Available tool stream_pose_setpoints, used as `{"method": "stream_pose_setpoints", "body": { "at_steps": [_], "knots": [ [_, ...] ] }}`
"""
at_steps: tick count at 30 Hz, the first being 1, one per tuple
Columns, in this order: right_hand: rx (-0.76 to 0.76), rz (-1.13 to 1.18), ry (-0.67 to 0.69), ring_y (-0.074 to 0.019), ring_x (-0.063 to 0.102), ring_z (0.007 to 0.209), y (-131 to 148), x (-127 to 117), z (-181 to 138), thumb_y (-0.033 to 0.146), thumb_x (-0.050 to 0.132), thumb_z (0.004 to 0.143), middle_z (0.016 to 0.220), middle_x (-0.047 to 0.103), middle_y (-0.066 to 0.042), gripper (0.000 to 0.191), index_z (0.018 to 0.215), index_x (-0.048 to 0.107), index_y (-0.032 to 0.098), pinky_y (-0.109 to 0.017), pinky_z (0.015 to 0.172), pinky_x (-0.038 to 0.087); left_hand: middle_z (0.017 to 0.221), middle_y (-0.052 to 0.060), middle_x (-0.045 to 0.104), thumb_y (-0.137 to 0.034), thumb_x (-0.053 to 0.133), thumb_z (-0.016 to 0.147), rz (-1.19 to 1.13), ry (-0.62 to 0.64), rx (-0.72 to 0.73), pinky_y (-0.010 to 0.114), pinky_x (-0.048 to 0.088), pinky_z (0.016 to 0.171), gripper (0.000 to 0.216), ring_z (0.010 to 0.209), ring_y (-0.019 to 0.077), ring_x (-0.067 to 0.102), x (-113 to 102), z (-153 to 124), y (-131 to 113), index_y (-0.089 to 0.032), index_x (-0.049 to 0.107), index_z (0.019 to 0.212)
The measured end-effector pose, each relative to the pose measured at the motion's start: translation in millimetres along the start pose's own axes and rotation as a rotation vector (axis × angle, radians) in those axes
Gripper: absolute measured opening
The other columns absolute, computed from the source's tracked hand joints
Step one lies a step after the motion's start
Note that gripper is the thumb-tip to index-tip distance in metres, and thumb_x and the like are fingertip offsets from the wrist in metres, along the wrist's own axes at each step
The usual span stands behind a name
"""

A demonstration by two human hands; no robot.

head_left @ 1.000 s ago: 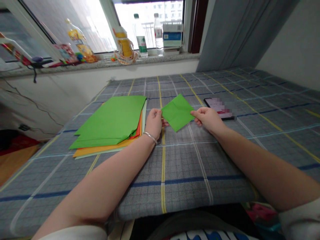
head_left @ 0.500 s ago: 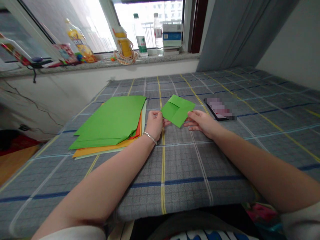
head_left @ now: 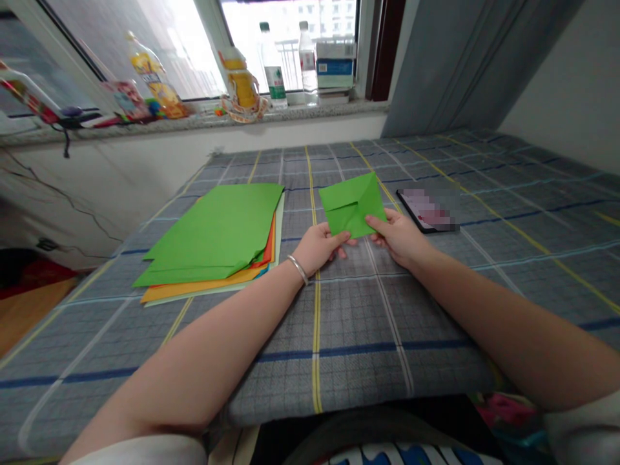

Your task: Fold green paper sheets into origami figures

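Note:
A square of green paper folded into a pocket-like shape (head_left: 352,205) is held up over the plaid cloth, with a crease and flap showing on its face. My left hand (head_left: 317,248) grips its lower left edge, fingers reaching under it, and a silver bangle (head_left: 298,269) circles that wrist. My right hand (head_left: 397,237) pinches the lower right side, thumb on top. To the left lies a stack of coloured paper sheets (head_left: 213,232), green on top with orange and yellow below. Neither hand touches it.
A phone with a pixelated screen (head_left: 427,210) lies right of the paper on the grey plaid cloth (head_left: 358,361). The cloth's near edge runs under my forearms. Plastic bottles (head_left: 272,64) and packages stand on the window sill (head_left: 300,113) beyond.
The folded green paper has turned, with a corner now pointing up and to the right. My left hand has moved right along its lower edge, and my right hand has lifted slightly.

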State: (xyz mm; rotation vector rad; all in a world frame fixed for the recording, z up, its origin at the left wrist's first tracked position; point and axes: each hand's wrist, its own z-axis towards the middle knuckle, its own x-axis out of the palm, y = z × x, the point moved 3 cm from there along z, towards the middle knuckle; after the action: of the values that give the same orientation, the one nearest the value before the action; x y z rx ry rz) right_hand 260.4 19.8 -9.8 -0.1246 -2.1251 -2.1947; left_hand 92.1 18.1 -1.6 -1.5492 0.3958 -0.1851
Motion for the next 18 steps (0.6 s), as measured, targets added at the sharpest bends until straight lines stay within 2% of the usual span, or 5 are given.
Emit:
{"method": "stream_pose_setpoints", "body": {
  "at_steps": [3,5,9,13,18],
  "knots": [
    [0.135,-0.024,0.078,-0.0071,0.049,0.051,-2.0,10.2,-6.2,0.029,0.08,0.064,0.061,0.061,0.002,0.024,0.073,0.061,0.017,-0.02,0.047,0.04,0.073,0.001,0.07,-0.023,0.062,0.084,-0.034,-0.02,0.035,0.017,0.034,0.04,0.012,0.042,0.0037,0.05,-0.2,1.8,3.3,-0.012,0.06,0.081],
    [0.17,-0.06,0.108,-0.0066,0.05,0.052,-1.7,14.4,-9.0,0.027,0.079,0.064,0.064,0.064,0.0,0.02,0.072,0.064,0.016,-0.02,0.048,0.041,0.071,0.0,0.069,-0.024,0.062,0.084,-0.025,-0.009,0.043,0.016,0.035,0.04,0.012,0.043,0.0038,0.05,0.1,1.8,4.1,-0.013,0.06,0.079],
    [0.168,-0.112,0.086,-0.0062,0.05,0.051,1.1,16.6,-10.9,0.023,0.077,0.066,0.061,0.064,0.001,0.015,0.068,0.065,0.016,-0.019,0.047,0.041,0.058,-0.003,0.062,-0.025,0.06,0.086,0.08,0.0,0.031,0.017,0.031,0.04,0.016,0.039,0.0034,0.043,-0.6,-1.0,1.1,-0.013,0.062,0.075],
    [0.149,-0.227,0.057,-0.0074,0.051,0.048,2.0,13.0,-9.4,0.024,0.078,0.068,0.052,0.058,0.002,0.02,0.06,0.061,0.016,-0.019,0.044,0.04,0.046,-0.004,0.053,-0.032,0.058,0.088,0.233,0.01,0.024,0.019,0.026,0.039,0.028,0.037,0.0044,0.037,-3.5,-1.5,0.4,-0.013,0.065,0.069],
    [0.141,-0.217,0.081,-0.0061,0.051,0.048,2.4,0.5,-4.8,0.027,0.079,0.068,0.056,0.061,0.001,0.021,0.061,0.062,0.016,-0.018,0.044,0.041,0.043,-0.004,0.051,-0.032,0.056,0.09,0.201,0.001,-0.018,0.019,0.025,0.04,0.031,0.036,0.0048,0.035,-7.4,1.9,4.3,-0.013,0.065,0.067]
  ]
}}
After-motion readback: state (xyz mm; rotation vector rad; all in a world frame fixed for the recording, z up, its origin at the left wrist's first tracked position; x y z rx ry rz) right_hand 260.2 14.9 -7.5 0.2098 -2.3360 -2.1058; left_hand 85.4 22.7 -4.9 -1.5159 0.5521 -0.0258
